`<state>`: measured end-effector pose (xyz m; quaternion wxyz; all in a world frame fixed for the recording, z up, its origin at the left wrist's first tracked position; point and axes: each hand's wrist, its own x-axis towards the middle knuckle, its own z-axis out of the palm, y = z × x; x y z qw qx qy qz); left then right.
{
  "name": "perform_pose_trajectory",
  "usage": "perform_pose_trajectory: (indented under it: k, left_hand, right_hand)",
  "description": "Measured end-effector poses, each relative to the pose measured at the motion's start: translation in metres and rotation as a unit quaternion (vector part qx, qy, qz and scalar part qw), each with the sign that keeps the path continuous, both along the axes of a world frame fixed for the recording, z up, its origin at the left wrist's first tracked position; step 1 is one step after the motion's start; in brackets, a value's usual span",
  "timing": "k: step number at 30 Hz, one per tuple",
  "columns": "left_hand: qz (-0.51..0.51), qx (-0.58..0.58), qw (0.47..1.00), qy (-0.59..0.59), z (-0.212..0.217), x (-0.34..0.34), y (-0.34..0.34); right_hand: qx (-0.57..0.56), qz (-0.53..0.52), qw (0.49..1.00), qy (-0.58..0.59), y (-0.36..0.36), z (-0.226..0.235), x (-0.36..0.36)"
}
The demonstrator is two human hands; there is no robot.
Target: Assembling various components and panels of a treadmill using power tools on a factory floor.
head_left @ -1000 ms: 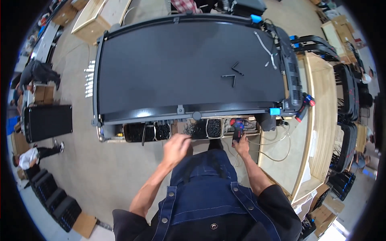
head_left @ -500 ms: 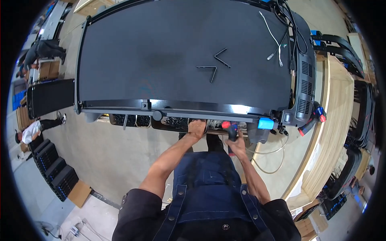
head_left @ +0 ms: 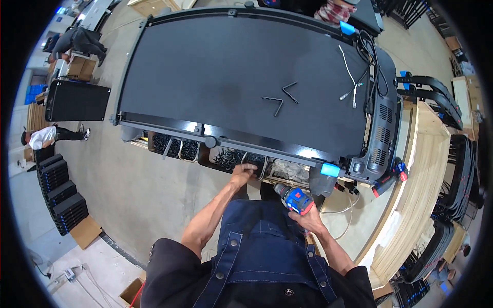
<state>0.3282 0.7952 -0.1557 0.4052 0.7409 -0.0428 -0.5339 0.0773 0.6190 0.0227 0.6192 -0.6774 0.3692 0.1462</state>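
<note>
My right hand (head_left: pixel 309 220) is wrapped round the grip of a blue, red and black cordless drill (head_left: pixel 297 198), held in front of my body with its chuck towards the bins. My left hand (head_left: pixel 243 175) is at a bin of small black screws or bolts (head_left: pixel 252 160), its fingers bent together; whatever they pinch is too small to make out. Beyond both hands lies a treadmill (head_left: pixel 221 72) with a broad black belt. Two black L-shaped hex keys, one (head_left: pixel 290 92) beside the other (head_left: pixel 275 105), rest on the belt.
More bins of black fasteners (head_left: pixel 174 147) hang under the treadmill's near rail. A second power tool (head_left: pixel 390 177) sits on the right by a wooden crate (head_left: pixel 411 226). Cables (head_left: pixel 377 56) lie by the motor cover. Other people are at the far left and behind the treadmill.
The drill has come nearer my body and now points left and away. My left hand has shifted slightly left and nearer. The view has moved, showing more of the bins.
</note>
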Motion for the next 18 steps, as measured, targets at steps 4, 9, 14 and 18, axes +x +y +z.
perform_pose_trajectory:
  k: [4,9,14,18]
  left_hand:
    - [0.192,-0.137,0.945,0.226,0.087,0.0,0.004]
    - [0.249,-0.299,0.867,0.313,0.151,-0.007,0.002]
    - [0.307,-0.355,0.83,0.302,0.189,-0.013,-0.012]
    - [0.338,-0.366,0.791,0.353,0.198,-0.018,-0.022]
  right_hand:
    - [0.01,-0.018,0.998,-0.063,-0.002,0.029,0.018]
    - [0.06,-0.045,0.991,-0.111,-0.006,0.076,0.036]
    - [0.021,-0.016,0.985,-0.168,-0.01,0.099,0.042]
    - [0.055,-0.051,0.98,-0.183,-0.01,0.103,0.045]
